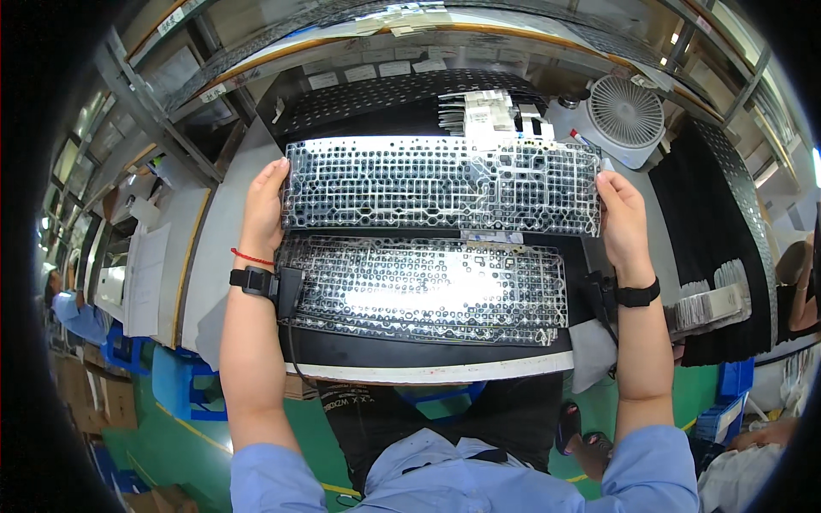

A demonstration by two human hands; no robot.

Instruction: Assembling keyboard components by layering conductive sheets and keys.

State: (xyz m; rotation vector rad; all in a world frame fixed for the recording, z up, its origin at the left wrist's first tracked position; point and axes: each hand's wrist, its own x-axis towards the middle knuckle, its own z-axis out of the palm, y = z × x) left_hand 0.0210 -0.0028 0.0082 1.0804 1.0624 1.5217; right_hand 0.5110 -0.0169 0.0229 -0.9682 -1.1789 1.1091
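A long, see-through keyboard membrane sheet point(385, 184), covered with a grid of small cells, is stretched out flat between my hands. My left hand point(267, 203) pinches its left end, thumb on top. At the opposite end my right hand point(623, 214) grips the edge in the same way. Nearer to me lies a stack of similar membrane sheets point(342, 295) on the black work surface, with strong glare across its middle. Behind the held sheet, a bundle of pale flat tails point(489, 115) sticks up from dark sheets.
A white round fan point(627, 115) stands at the back right, near a red-tipped pen point(579, 135). Black perforated sheets point(727, 197) are piled on the right, with another bundle of pale tails point(714, 303). A shelf point(376, 38) spans the back. Blue stools point(175, 385) stand lower left.
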